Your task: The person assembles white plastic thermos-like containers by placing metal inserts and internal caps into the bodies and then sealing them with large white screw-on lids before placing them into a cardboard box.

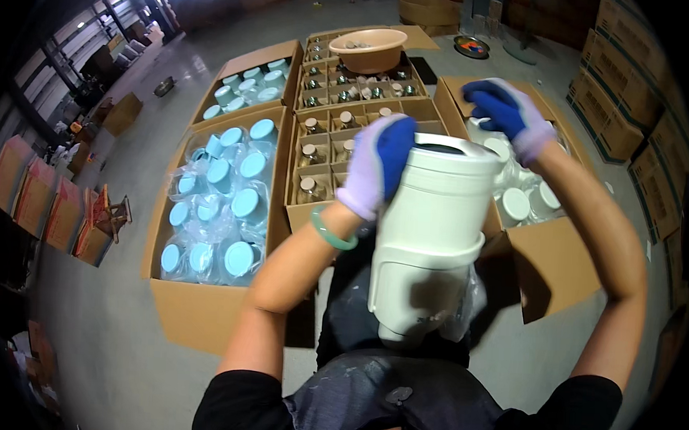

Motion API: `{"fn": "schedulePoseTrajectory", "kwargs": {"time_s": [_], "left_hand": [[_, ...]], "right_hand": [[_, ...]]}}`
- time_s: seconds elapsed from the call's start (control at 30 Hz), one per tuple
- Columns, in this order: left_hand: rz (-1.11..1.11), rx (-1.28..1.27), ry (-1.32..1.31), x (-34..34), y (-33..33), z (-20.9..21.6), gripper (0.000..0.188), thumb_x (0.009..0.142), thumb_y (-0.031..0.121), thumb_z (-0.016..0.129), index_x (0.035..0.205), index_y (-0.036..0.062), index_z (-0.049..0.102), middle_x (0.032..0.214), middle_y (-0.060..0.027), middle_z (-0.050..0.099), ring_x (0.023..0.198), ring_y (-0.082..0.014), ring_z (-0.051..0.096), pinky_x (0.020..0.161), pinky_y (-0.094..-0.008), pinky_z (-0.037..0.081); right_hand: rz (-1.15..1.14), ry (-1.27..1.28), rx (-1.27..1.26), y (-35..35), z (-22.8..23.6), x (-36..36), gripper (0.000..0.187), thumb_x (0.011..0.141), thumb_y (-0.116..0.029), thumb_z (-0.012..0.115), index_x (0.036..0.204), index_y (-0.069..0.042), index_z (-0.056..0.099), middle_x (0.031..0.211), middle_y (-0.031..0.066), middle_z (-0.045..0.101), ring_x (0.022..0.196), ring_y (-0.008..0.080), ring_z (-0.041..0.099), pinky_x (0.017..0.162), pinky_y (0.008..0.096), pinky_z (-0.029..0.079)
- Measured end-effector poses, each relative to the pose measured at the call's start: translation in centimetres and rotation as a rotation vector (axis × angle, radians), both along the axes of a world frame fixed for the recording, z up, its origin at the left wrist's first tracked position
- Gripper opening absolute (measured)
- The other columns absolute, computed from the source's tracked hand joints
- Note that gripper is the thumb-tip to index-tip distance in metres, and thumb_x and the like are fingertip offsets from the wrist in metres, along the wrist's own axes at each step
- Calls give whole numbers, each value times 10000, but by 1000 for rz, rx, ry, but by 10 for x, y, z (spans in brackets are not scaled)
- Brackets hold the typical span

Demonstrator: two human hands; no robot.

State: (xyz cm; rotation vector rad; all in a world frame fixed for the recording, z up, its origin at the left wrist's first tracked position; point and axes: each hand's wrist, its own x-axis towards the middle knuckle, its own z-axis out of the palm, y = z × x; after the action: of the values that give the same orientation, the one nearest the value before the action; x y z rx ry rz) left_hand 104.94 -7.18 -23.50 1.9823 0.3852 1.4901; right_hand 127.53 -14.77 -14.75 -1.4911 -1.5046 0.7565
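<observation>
A tall, pale green plastic container (445, 200) stands tilted in front of my body, with a dark opening at its top and a raised band round its lower half. My left hand (385, 159), in a blue and lilac glove, grips the left side of its upper rim. My right hand (506, 118), gloved alike, is raised to the right of the opening, apart from the container. Its fingers are bent and apart, with nothing visible in them. Clear plastic film (470, 305) hangs beside the container's lower right. The container's underside is hidden.
To the left, a carton (202, 316) holds bagged light-blue-lidded jars (245, 203). Divided cartons with glass bottles (310, 153) stand in the middle, a peach basin (367, 54) on top. An open carton (554, 259) with white-lidded items is at right, near stacked boxes (619, 96).
</observation>
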Motion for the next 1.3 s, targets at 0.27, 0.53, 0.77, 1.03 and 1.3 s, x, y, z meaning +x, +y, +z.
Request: {"fn": "schedulePoseTrajectory", "kwargs": {"time_s": [0.27,0.53,0.77,1.03,1.3], "left_hand": [[-9,-191,189,-32,38,-19,217,923,94,474,732,-3,439,669,-78,444,621,-149,398,598,-314,364],[-94,-611,28,-20,65,-51,261,954,34,429,696,72,411,669,20,421,622,-71,373,570,-247,347],[-237,-552,360,6,115,-52,280,1005,180,467,793,33,575,779,-2,540,707,-81,500,664,-224,410],[476,520,644,70,226,-42,593,755,304,821,1228,10,617,1085,-176,642,944,-312,628,861,-367,507],[18,-579,312,45,270,-57,354,789,154,815,1026,-32,628,894,-74,672,772,-135,587,723,-278,499]], "right_hand": [[159,-798,131,-143,-213,-22,472,791,-198,693,1226,-65,567,1144,204,576,1112,404,543,913,440,462],[-660,-336,82,99,-202,153,380,827,-346,723,1095,-79,680,1056,195,695,1009,394,645,880,420,508],[-417,307,179,254,-162,190,226,866,-185,671,1038,-45,714,932,81,723,814,160,661,712,297,529],[261,343,256,225,-111,80,251,905,-56,640,1152,-21,670,1036,44,704,803,96,622,693,229,522],[-132,591,-121,238,-151,85,666,883,-242,696,1468,-176,384,1341,0,530,1219,143,492,909,379,481]]}}
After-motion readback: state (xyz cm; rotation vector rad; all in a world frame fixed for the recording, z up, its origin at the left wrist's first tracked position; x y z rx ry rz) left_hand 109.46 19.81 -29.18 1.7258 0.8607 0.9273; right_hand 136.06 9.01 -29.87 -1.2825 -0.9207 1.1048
